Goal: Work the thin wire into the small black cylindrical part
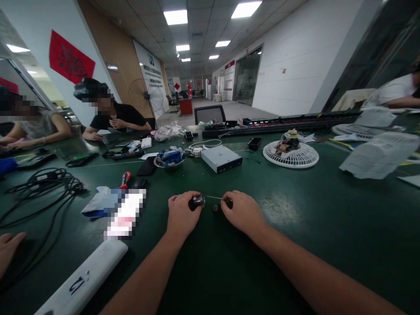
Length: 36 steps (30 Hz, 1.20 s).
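Observation:
My left hand (184, 214) is closed around a small dark cylinder with a shiny metal end (198, 200), held just over the green table. Opposite it, my right hand (244, 212) pinches a thin screwdriver-like tool (215, 197). The slim metal shaft points left at the cylinder's end; whether the tip touches it I cannot tell. A dark grip shows partly under the right fingers. Between the hands, a small round dark part (215, 208) lies on the table.
Beyond my hands sit a disc drive (220, 158), a metal bowl (169, 164) holding blue-and-white gloves, and a white fan grille (290, 154). To the left are a white power-strip-like bar (85, 278), a lit phone (126, 214), black cables (49, 183) and another person's hand (9, 249).

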Motion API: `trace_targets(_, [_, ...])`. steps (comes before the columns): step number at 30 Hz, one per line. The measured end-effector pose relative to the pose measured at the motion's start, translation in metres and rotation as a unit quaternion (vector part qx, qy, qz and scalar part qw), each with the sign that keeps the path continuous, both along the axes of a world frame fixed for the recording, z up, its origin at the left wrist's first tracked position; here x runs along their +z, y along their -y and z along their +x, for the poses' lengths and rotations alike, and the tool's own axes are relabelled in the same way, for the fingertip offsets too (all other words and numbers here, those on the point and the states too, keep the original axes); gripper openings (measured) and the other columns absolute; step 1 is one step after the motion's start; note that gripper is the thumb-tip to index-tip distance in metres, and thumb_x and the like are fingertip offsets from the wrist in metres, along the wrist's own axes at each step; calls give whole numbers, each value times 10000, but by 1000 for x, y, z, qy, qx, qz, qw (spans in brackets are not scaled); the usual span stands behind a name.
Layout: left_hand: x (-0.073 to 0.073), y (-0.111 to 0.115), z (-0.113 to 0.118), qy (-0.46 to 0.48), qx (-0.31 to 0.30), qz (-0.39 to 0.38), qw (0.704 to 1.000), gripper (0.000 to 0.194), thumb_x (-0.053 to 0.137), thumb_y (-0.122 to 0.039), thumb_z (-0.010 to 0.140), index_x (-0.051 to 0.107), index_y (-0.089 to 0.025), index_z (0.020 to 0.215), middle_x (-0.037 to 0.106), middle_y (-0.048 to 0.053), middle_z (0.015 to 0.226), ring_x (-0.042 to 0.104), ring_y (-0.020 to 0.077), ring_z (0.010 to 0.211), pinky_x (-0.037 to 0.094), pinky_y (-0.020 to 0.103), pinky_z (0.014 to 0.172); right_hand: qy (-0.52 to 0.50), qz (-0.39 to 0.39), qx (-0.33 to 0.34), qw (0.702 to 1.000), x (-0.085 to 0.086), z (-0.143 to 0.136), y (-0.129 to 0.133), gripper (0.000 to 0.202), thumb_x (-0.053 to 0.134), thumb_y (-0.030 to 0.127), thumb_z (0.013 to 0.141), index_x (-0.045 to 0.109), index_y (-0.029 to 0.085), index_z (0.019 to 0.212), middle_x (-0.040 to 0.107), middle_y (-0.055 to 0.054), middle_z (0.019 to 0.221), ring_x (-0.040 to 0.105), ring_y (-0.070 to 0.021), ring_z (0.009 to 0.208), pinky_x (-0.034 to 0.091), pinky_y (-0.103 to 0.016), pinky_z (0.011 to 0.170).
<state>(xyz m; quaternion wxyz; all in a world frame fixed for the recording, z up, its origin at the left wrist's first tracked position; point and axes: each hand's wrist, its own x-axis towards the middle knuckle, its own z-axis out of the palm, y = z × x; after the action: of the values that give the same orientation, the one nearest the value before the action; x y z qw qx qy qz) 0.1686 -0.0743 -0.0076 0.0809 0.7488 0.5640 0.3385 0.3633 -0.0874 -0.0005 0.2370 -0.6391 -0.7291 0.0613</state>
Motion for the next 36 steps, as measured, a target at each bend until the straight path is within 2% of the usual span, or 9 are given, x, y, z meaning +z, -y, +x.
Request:
trace_targets(3, [0,-1,-1,16,10,0,1000,271,708,-225,754,661,-263,1018,727,4,987,652,223,946,411,436,945,-28,-1,-10,1000,1,2,-1,166,561,315,845,680,205,883,676,-47,810,619,-192,736,404,-302,619])
trace_targets(8, [1,1,0,4,8,-5,1000,268,727,-288,744,666,-261,1004,728,10,980,652,229,927,403,454,956,-52,-48,60,996,-3,4,-5,281,576,412,869,711,252,1055,674,-11,698,606,-166,637,392,-286,569])
trace_targets(12, [2,1,2,-4,10,-8,1000,289,740,-306,723,668,-259,999,729,9,955,655,225,891,401,462,955,-44,-53,99,993,-8,4,-6,176,614,357,851,752,295,941,698,-10,788,618,-170,701,407,-285,601])
trace_targets(18, [3,2,2,-7,-7,-12,1000,259,732,-295,723,671,-263,973,733,5,942,656,223,882,400,454,948,-144,-34,39,988,-5,5,-6,202,581,334,865,747,249,942,715,-28,851,635,-182,754,442,-286,643])
trace_targets(21, [3,4,3,-24,-24,-5,999,241,719,-268,729,670,-273,965,732,-3,947,650,231,907,370,465,960,-173,-30,51,983,-4,4,-4,195,596,322,848,746,253,953,728,-24,889,643,-191,787,456,-300,691])
trace_targets(30, [7,10,6,-44,-128,-1,991,210,695,-238,754,667,-262,961,732,7,967,637,217,923,348,451,985,-211,-77,87,971,-3,-3,0,128,641,290,794,743,235,849,731,-1,809,638,-164,713,449,-274,651])
trace_targets(36, [9,11,5,-34,-167,11,985,244,706,-170,732,661,-272,949,728,-22,995,630,197,958,342,428,1001,-211,-81,70,972,-1,2,-2,135,679,342,760,728,220,789,715,2,762,621,-160,681,428,-268,621])
